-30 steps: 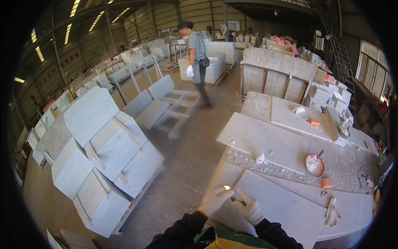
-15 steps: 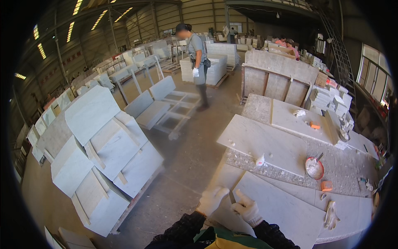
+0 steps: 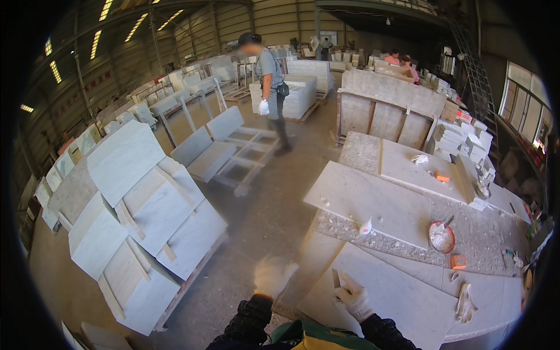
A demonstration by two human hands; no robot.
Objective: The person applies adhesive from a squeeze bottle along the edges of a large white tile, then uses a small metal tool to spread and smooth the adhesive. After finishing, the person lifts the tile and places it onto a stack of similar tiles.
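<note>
My right hand (image 3: 353, 298), in a white knit glove, pinches a small flat grey scraper-like blade (image 3: 335, 278) above a pale marble slab (image 3: 385, 286). The slab lies on the near part of the workbench. My left hand (image 3: 273, 277), gloved too, hovers off the slab's left edge above the floor. It is blurred, with the thumb apart from the fingers and nothing visible in it. Beyond the slab lie a white squeeze bottle (image 3: 366, 226), a red-rimmed bowl of white paste (image 3: 441, 237) and an orange block (image 3: 459, 262).
Spare gloves (image 3: 466, 303) rest on the bench's right. Another slab (image 3: 367, 204) lies farther along it. At left, pale slabs (image 3: 157, 210) lean on a rack. Ahead, a person (image 3: 269, 84) stands beside a low frame (image 3: 251, 157) and stacked white stone (image 3: 297, 96).
My left hand has moved left, away from the slab and my right hand. The blade in my right hand has come into clearer sight. The standing person has shifted slightly left in view.
</note>
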